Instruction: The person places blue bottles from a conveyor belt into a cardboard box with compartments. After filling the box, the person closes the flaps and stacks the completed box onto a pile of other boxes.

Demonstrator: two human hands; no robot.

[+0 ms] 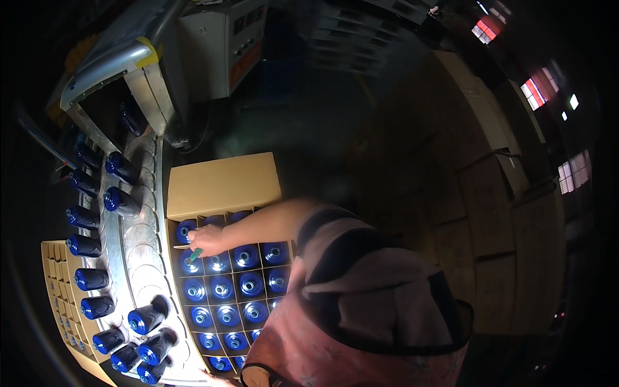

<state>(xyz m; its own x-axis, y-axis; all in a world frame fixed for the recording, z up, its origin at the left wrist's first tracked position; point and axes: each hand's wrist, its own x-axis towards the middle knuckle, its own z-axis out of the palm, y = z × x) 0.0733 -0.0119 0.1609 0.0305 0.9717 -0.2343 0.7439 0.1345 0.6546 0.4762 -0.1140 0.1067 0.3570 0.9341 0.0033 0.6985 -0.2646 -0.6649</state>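
A worker's right hand (209, 241) reaches across an open cardboard box (222, 184), where we see blue bottles (249, 284) set in rows between cardboard dividers (236, 302). The fingers are curled closed on a small green piece (196, 255) (its exact kind is too small for us to make out), just above the bottles at the box's far left corner. Beside the fingers, a strip of cardboard (182, 246) juts out over the box's left side. The left hand (220, 382) shows only in part at the lower edge, near the box's close corner; we cannot tell whether it is open or closed.

The bottles in the box show us their round tops and narrow necks. Just left of the box runs a conveyor (143, 251), carrying more bottles of the same blue: a line along its left side, a cluster at its near end and others farther up, by a metal hood (113, 64). Beyond the line we spot a second divided box (57, 274), and past the hood a pale control cabinet (206, 55). The worker wears a striped sleeve (342, 235) and a pink apron (293, 351); stacked cartons (445, 206) fill the dim right side.
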